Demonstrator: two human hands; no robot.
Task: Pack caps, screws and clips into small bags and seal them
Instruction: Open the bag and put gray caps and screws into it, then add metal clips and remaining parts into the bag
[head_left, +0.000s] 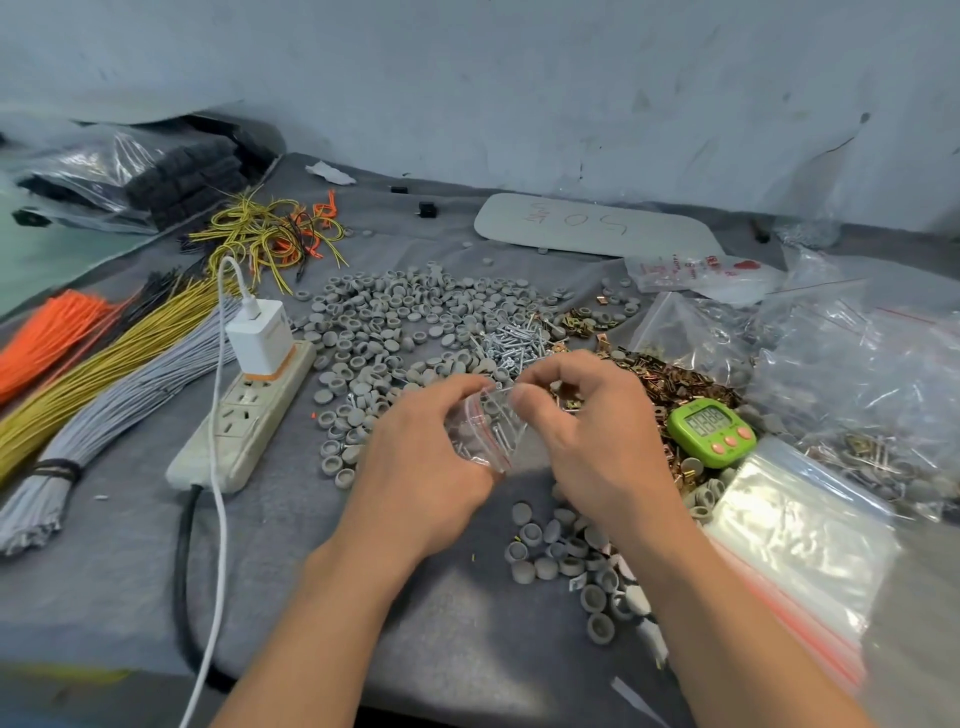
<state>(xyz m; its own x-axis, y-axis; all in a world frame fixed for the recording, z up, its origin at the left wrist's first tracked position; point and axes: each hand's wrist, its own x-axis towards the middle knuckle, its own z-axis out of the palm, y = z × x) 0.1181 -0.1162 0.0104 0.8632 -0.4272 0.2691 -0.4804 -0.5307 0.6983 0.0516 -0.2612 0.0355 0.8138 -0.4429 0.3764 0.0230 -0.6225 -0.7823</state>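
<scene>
A small clear zip bag (491, 431) with a red seal line is held between both hands above the grey cloth. Screws and grey caps show inside it. My left hand (421, 452) grips its left side from below and pinches the top edge. My right hand (582, 415) pinches the bag's top right edge with thumb and fingers. Behind the hands lie a wide scatter of grey caps (395, 322), a pile of silver screws (514, 343) and a heap of brass clips (670, 379). More grey caps (561, 556) lie under my right forearm.
A white power strip (244, 415) with a charger (260, 338) sits at the left, beside bundles of grey, yellow and orange wires (104, 364). A green timer (711, 428) stands right of the hands. A stack of empty zip bags (800, 551) and filled bags (857, 374) lie at the right.
</scene>
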